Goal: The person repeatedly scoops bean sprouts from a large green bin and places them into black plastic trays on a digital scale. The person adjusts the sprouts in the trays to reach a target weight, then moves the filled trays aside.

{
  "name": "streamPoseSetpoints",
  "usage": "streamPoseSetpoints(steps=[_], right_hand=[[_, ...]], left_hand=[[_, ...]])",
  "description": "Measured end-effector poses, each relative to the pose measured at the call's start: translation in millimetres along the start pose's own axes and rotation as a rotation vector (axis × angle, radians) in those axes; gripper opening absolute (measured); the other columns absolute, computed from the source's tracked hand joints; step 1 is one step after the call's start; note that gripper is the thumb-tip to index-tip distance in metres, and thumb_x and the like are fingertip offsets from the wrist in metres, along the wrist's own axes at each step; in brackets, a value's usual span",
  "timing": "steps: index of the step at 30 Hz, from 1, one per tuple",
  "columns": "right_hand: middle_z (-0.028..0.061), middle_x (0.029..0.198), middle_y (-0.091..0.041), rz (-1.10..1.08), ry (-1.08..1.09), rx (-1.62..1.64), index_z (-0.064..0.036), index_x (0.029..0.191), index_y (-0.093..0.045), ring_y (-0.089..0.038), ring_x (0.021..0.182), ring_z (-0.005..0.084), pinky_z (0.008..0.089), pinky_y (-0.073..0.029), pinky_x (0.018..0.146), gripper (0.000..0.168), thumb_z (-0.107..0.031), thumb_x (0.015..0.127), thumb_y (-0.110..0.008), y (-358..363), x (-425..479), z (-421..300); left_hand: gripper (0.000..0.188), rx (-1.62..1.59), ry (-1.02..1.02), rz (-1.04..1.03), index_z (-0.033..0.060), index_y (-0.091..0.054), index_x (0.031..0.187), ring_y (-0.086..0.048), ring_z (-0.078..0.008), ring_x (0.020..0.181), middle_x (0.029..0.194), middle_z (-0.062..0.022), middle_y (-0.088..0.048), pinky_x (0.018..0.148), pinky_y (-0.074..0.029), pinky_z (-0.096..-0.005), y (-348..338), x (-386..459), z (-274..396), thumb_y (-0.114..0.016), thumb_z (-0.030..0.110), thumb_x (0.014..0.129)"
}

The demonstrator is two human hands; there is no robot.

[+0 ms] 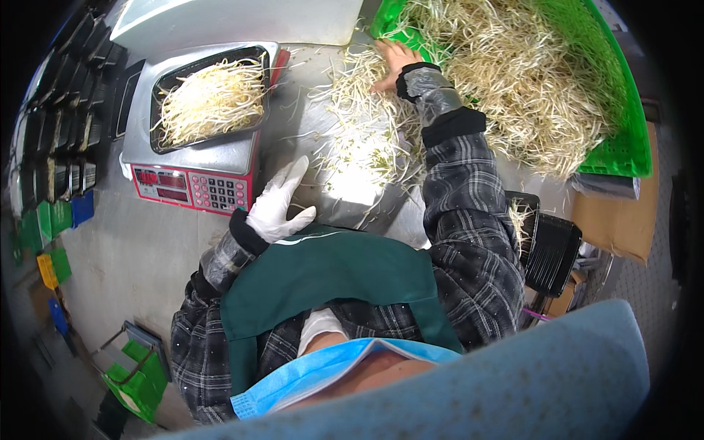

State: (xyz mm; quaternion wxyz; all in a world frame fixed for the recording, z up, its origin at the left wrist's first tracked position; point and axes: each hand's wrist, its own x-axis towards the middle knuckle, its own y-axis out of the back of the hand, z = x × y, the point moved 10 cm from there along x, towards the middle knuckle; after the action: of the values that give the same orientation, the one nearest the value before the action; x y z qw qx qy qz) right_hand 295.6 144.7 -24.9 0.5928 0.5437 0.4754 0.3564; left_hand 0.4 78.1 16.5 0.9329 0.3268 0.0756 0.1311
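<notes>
My left hand (pixel 281 202), in a white glove, is beside the front right corner of a red digital scale (pixel 192 190). Its thumb stands apart from the fingers and nothing is in it. A black plastic tray (pixel 155 132) heaped with bean sprouts (pixel 214 102) rests on the scale's metal platform. My bare right hand (pixel 397 61) reaches forward with fingers spread, over loose bean sprouts (pixel 368 129) on the metal table (pixel 294 110). Next to its fingertips is the edge of a green plastic crate (pixel 388 19), tipped towards me, with a large pile of sprouts (pixel 511 82) spilling out.
A white box (pixel 236 25) stands behind the scale. Stacked black trays (pixel 60 126) line the far left. By my right elbow are more black trays (pixel 553 253), one holding sprouts, and a cardboard sheet (pixel 621 220). A green bin (pixel 137 379) is at lower left.
</notes>
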Motion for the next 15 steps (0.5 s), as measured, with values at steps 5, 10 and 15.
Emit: streamPoseSetpoints(steps=[5,10,15], right_hand=[[0.0147,0.126,-0.04,-0.175,-0.039,0.041,-0.013,0.129,-0.032,-0.038,0.117,0.0289,0.0415,-0.031,0.098,0.08,-0.038,0.061,-0.066,-13,-20,4],[0.0181,0.105,-0.055,0.029,-0.131,0.487,-0.006,0.116,-0.044,-0.055,0.096,0.0274,0.0315,-0.043,0.084,0.064,-0.028,0.06,-0.064,15,-52,44],[0.0159,0.092,-0.058,0.114,0.008,0.567,-0.001,0.11,-0.047,-0.058,0.082,0.0278,0.034,-0.047,0.075,0.05,-0.019,0.065,-0.058,63,-154,-31]], left_hand=[[0.097,0.493,0.252,0.066,0.0082,-0.012,0.135,-0.021,-0.0476,0.12,0.132,-0.0296,-0.018,0.098,-0.017,-0.054,-15,9,-25,-0.068,0.039,0.062],[0.094,0.578,0.34,0.3,0.0079,-0.015,0.134,-0.015,-0.0453,0.123,0.134,-0.0296,-0.014,0.1,-0.009,-0.0539,-7,42,-41,-0.06,0.053,0.065],[0.088,0.578,0.212,0.175,0.007,-0.016,0.134,-0.016,-0.0436,0.124,0.136,-0.0244,-0.016,0.098,-0.014,-0.056,-35,48,-50,-0.057,0.051,0.07]])
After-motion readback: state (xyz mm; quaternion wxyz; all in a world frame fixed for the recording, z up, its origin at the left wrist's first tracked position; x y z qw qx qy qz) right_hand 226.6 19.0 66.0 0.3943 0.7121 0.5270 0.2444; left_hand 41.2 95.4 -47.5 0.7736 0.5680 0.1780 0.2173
